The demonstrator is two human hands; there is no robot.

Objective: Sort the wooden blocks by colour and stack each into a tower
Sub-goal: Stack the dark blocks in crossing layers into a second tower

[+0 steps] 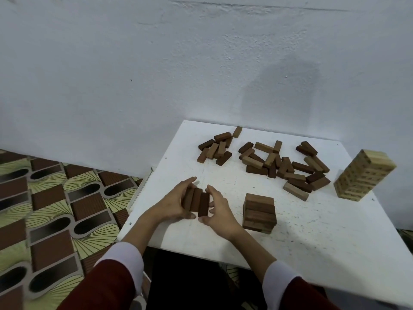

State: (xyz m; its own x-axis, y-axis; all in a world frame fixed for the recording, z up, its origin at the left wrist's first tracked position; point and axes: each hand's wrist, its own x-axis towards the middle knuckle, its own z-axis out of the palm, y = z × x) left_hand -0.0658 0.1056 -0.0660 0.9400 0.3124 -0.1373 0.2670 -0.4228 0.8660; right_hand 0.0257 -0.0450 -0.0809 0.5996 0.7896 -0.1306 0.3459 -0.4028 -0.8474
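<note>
A: Surroundings first, biggest down. What was there?

B: White textured wall [156,63] filled the top half. Patterned floor covering [51,209], brown and green, lay on the left. White table [312,242] sat against the wall, surface scuffed and speckled.

A: Blocks?

B: Pale tower [363,175] stood at the table's right edge, tall, printed marks on it, looked tilted in the wide lens. Big loose pile [288,166] of mixed dark and lighter brown blocks lay in the middle back, blocks overlapping each other. Smaller loose cluster [215,148] sat further left, near the back edge, one lighter block just beyond it by the wall. Short brown stack [259,212] stood near the front, well apart from the pale tower, just right of the hands.

A: Anything blocking the hands?

B: No. The brown stack was near the right hand, not touching.

A: Hands?

B: Left hand [173,203] and right hand [218,211] faced each other, fingers curled, squeezing a row of three dark blocks [196,201] from both sides. Blocks lay side by side, long sides touching. Thumbs sat at the near ends. Couldn't tell if the row rested on the table or was lifted. Red sleeves [105,285] with white cuffs on both arms.
</note>
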